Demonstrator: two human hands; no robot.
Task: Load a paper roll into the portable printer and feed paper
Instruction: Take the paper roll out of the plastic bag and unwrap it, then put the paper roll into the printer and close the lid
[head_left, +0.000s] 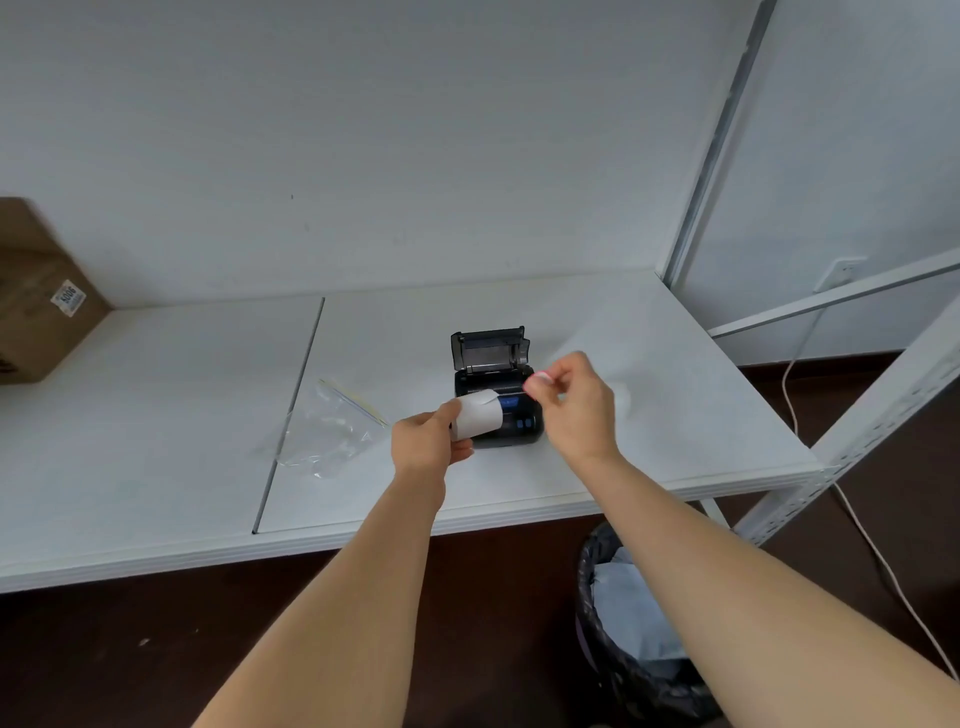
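Left hand (428, 441) grips paper roll (477, 414), right hand (574, 402) pinches small scrap; box label (68, 298) reads "9006".

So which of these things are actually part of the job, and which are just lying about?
Part of the job:
paper roll, in the left hand
printer, lid open
right hand

Lying about:
plastic bag
cardboard box
bin
cable

The printer (496, 389) sits on the table (649, 415), plastic bag (332, 431) to its left, cardboard box (36, 301) far left.

Soft even light, wide-angle edge distortion
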